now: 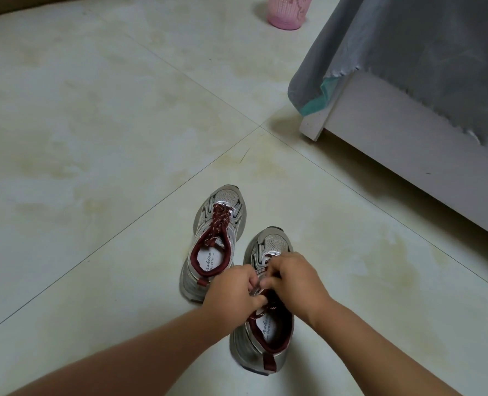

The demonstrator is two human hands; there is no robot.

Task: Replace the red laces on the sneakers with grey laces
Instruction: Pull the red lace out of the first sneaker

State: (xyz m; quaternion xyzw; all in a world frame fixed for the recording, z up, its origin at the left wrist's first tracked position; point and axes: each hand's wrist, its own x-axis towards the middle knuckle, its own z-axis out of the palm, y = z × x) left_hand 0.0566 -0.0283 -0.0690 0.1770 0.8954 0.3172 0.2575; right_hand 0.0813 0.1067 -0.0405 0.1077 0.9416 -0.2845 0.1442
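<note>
From the head view, two sneakers stand side by side on the tiled floor [122, 138], toes pointing away. The far sneaker [215, 241] is fully laced in red [219, 221]. Both hands work over the near sneaker [262, 332]: the left hand [232, 290] and right hand [294, 277] are closed, fingers pinching its red lace [268, 304] near the upper eyelets. The lace looks soft, limp and light; probably best pinched close to an eyelet and drawn through. No grey laces are visible.

Silver-grey sneakers [217, 241] w/ dark red white-flecked laces [219, 221], pink basket [289, 10], grey cloth [425, 52], pale cream floor [94, 124]
</note>
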